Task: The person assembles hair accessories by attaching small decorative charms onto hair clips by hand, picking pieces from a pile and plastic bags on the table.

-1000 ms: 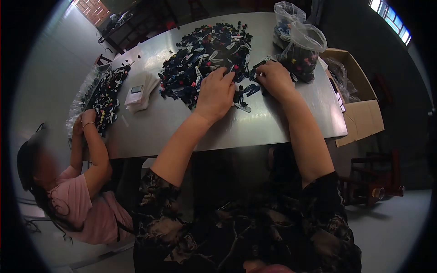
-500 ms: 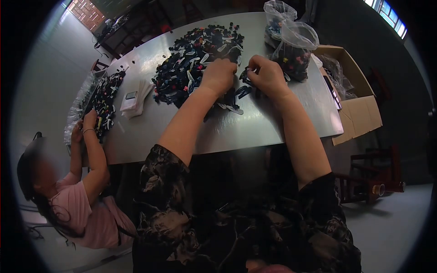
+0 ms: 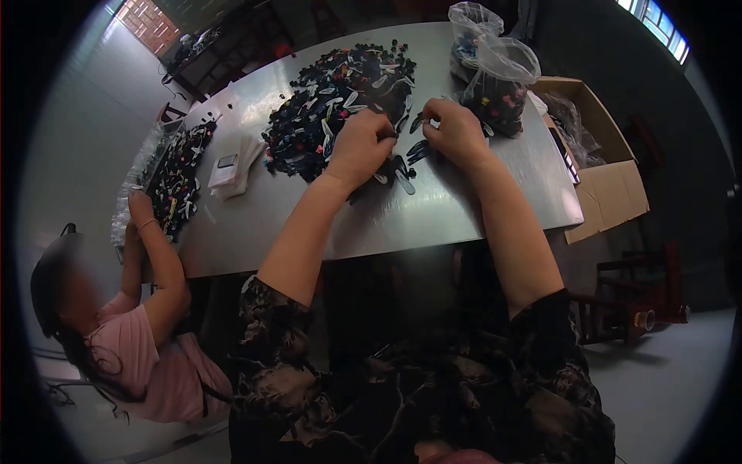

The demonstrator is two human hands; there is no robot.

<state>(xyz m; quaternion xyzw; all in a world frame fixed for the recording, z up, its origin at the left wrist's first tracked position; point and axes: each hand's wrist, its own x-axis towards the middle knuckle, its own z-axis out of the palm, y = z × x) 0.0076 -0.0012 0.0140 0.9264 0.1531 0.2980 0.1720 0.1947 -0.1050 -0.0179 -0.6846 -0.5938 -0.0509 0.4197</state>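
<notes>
Since the earlier frame, the left hand [image 3: 359, 147] has moved a little nearer and to the left. Its fingers are bent at the right edge of the big pile of clips [image 3: 309, 127]; whether they grip 1 clip, I cannot tell. The right hand [image 3: 457, 135] is curled beside the small group of dark clips [image 3: 418, 151], its grip also unclear. Both clip groups lie on the metal table [image 3: 448, 213], left of the clear bags [image 3: 502, 104].

A: "Hair-clip piles [image 3: 309, 131]?"
B: "Two. Individual clips [image 3: 405, 182]: too overlapped to count."
A: "Large upright clear plastic bags [image 3: 504, 100]?"
B: "Two. Open cardboard box [image 3: 614, 197]: one. Co-worker [image 3: 131, 348]: one."
</notes>
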